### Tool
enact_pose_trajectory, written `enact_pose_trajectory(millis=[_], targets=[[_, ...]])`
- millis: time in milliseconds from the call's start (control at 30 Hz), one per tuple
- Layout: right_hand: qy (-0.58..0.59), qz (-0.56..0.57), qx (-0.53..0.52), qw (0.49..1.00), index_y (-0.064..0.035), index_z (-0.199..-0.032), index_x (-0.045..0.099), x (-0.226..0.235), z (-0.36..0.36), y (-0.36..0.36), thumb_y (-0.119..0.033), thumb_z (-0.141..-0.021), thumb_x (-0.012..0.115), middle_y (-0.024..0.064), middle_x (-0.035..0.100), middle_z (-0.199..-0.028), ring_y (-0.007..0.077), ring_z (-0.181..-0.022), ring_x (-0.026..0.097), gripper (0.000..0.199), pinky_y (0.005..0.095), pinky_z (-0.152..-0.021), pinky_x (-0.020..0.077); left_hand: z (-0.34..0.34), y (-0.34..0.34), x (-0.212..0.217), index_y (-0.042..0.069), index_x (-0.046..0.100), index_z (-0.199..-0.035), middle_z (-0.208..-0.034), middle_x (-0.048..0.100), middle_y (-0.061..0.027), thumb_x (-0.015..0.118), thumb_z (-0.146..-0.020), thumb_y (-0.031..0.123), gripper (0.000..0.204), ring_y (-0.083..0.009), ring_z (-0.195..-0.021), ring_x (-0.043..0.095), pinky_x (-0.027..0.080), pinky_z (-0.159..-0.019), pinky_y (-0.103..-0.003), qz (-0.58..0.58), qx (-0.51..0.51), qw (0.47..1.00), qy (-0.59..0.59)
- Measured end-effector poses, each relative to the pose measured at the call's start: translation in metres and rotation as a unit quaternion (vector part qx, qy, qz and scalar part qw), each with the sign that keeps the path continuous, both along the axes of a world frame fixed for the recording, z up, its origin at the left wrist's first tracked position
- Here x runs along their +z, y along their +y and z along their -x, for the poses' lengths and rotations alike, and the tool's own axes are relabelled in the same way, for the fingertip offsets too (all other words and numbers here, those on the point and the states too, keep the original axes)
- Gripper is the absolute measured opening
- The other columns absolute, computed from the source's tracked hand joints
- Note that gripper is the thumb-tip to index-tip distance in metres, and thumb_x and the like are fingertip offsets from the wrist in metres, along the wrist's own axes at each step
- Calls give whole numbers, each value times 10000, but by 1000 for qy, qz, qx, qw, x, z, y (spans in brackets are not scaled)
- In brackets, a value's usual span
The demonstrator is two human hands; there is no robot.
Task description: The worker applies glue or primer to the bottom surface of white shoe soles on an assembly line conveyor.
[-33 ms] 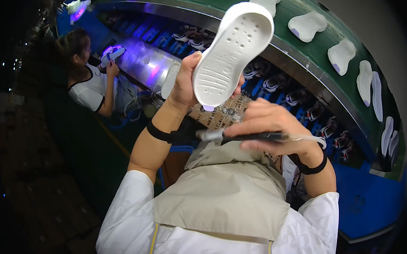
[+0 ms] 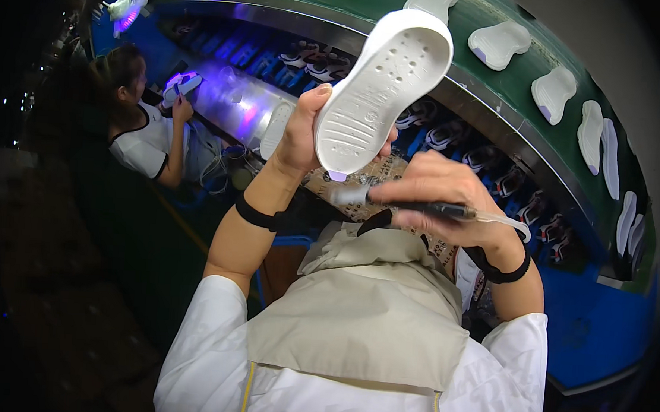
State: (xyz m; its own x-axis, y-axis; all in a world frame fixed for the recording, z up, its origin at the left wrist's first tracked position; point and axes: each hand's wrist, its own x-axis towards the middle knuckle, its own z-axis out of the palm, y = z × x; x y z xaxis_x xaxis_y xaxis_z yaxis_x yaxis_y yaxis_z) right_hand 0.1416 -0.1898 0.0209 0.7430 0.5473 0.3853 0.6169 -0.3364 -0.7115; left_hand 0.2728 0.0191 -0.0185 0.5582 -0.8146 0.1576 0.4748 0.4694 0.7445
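Observation:
A white shoe sole (image 2: 384, 97) stands tilted in my left hand (image 2: 298, 133), its hollow, dimpled face toward me. My thumb lies along its left edge, and fingertips show at its right edge. A small pale purple tab sticks out at its lower end. Just below and right of the sole, my right hand (image 2: 446, 190) is closed round a brush (image 2: 438, 209) with a black handle. The brush's pale head is blurred and sits a little under the sole, apart from it. A clear tube (image 2: 510, 224) runs from the handle's back end past my wrist.
Several white soles lie along a green belt (image 2: 457, 56) with a metal edge. Below it, shoe uppers (image 2: 446, 134) stand on a blue rack. Printed brown paper (image 2: 331, 187) covers the bench. At the left, a co-worker (image 2: 143, 136) holds a sole under purple light.
My right hand and the brush have shifted slightly up and to the right. The sole in my left hand has moved a little to the right.

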Motion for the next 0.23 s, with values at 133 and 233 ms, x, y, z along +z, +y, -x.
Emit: enact_pose_trajectory(millis=[133,233], targets=[[-24,58,-30,998,-118,-1198,769,3,-3,-3,-87,-766,847,59,631,-840,255,-824,581,440,403,-804,443,-7,1,6,-75,557,-1383,-1072,726,-246,306,-1048,472,689,-314,-884,753,624,-815,-407,-103,-18,993,-58],[28,36,45,998,-137,-1244,762,5,-2,-8,-84,-808,834,64,660,-919,263,-968,617,445,401,-818,437,-14,3,4,-74,560,-1382,-1060,739,-234,335,-1066,422,630,-311,-882,766,630,-820,-391,-168,-58,982,-71]])
